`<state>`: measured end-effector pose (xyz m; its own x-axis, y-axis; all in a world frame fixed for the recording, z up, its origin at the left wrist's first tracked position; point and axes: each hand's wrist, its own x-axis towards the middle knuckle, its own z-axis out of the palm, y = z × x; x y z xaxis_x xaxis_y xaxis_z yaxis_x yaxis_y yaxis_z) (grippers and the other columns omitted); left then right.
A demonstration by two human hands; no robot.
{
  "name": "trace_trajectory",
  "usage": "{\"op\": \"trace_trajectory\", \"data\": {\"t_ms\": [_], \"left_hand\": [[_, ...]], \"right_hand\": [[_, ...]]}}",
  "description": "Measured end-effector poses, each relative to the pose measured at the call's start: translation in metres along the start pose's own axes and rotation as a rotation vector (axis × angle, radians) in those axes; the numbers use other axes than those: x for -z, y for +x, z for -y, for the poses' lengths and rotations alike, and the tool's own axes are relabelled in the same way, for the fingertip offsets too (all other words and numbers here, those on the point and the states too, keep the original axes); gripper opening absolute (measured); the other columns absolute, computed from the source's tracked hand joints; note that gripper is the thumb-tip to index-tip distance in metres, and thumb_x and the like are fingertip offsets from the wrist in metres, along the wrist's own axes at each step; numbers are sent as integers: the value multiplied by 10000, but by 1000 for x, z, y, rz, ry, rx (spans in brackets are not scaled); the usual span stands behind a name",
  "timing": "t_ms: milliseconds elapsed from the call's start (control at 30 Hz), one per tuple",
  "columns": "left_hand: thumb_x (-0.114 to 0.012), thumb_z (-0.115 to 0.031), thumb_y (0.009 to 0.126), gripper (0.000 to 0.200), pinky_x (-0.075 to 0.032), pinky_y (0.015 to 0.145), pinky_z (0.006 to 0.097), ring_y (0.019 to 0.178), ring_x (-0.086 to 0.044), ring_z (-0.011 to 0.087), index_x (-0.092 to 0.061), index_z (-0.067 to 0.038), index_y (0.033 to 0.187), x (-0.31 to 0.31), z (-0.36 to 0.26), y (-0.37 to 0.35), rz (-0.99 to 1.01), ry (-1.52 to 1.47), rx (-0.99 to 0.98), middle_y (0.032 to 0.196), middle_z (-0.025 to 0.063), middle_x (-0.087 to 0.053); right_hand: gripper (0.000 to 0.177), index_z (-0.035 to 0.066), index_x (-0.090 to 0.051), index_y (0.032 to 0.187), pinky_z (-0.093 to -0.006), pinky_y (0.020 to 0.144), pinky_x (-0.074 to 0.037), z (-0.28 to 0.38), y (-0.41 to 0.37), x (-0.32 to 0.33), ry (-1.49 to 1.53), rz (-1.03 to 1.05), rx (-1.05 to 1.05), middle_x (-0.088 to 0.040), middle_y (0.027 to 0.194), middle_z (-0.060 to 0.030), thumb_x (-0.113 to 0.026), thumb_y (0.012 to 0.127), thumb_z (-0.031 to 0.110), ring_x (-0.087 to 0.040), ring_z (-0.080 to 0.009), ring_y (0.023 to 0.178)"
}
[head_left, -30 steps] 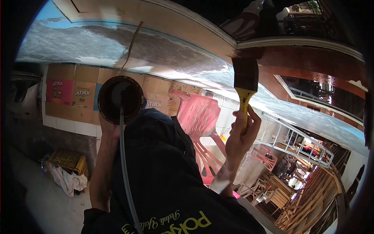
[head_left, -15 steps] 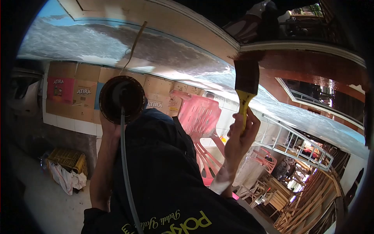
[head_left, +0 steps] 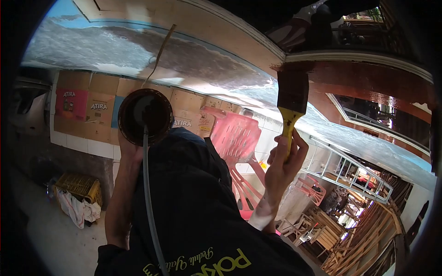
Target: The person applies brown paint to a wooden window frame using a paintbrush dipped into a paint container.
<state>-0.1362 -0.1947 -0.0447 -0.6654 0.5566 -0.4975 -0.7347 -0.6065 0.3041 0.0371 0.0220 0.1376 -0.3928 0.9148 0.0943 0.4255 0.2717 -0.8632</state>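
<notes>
My left hand (head_left: 130, 148) is closed round a round dark can (head_left: 159, 108), seen from above, with brown stains on its rim. A thin grey rod or tube (head_left: 148, 202) runs from the can's mouth down across my dark shirt. My right hand (head_left: 287, 161) is closed on the yellow handle of a wide paintbrush (head_left: 292, 94). The brush points up, and its dark bristles are at the edge of a glossy reddish-brown board (head_left: 363, 76), beside a pale trim. Whether the bristle tips touch the board is hard to tell.
A pink plastic chair (head_left: 234, 138) stands between my arms. Cardboard sheets (head_left: 99, 110) line the tiled wall at left. A yellow crate (head_left: 80, 186) with a cloth is at lower left. At right are a white metal ladder (head_left: 347, 177), wooden strips (head_left: 368, 241) and stools.
My right hand and the brush have moved very slightly to the right. The can has tilted a little, showing more of its inner wall. Both hands keep their hold.
</notes>
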Motion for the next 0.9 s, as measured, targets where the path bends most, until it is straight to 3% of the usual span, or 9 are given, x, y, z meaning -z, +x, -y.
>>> {"op": "trace_trajectory", "data": {"t_ms": [133,300,400,433,533,667,800,900], "left_hand": [[-400,-423,936,475,-470,929,462,1184,-473,284,-405,-143,1319,1,2,1,9,-4,7,1311,124,-440],[-397,-406,940,463,-464,928,494,1183,-465,306,-402,-138,1318,11,0,-3,-53,-44,68,1309,130,-435],[-400,-381,945,450,-463,930,494,1179,-467,305,-402,-124,1315,16,3,1,-57,40,1,1306,132,-433],[-400,-373,946,447,-465,928,495,1178,-468,305,-402,-121,1314,16,2,1,-51,20,-6,1306,134,-433],[-402,-358,948,440,-471,919,497,1173,-470,306,-402,-110,1311,14,2,1,-38,-47,16,1304,140,-432],[-407,-356,947,442,-471,915,507,1165,-476,311,-402,-105,1311,22,2,0,-7,-45,64,1298,150,-436],[-398,-364,948,450,-452,930,530,1163,-474,325,-395,-105,1316,23,1,1,-46,-142,96,1300,157,-433],[-379,-374,951,456,-437,942,544,1168,-468,339,-389,-105,1320,23,3,1,-8,-53,54,1308,164,-426]], "right_hand": [[274,-33,-503,1141,-201,588,-395,-6,-1,-5,-48,54,67,-546,902,-68,-523,911,115,-471,-61,666],[286,4,-440,1179,-158,405,-322,-22,12,-8,-144,26,167,-573,823,-78,-507,915,92,-412,-17,484],[288,5,-437,1182,-159,394,-325,-17,4,-3,-120,13,114,-577,823,-84,-504,916,93,-415,-22,463],[275,-30,-476,1154,-190,476,-383,-7,-1,-3,-55,0,43,-542,831,-57,-517,912,95,-449,-47,540],[275,-28,-462,1159,-190,455,-390,2,-3,-6,90,31,-28,-550,805,-63,-513,911,78,-473,-55,521],[268,-41,-456,1152,-185,437,-412,-6,10,-14,29,-7,60,-559,819,-83,-508,912,63,-553,-78,544],[269,-47,-451,1152,-187,435,-407,-3,6,-6,12,-37,-5,-560,825,-90,-506,912,61,-528,-74,529],[263,-50,-450,1141,-186,439,-397,-6,0,1,22,-20,18,-567,832,-97,-512,906,50,-489,-60,505]]}}
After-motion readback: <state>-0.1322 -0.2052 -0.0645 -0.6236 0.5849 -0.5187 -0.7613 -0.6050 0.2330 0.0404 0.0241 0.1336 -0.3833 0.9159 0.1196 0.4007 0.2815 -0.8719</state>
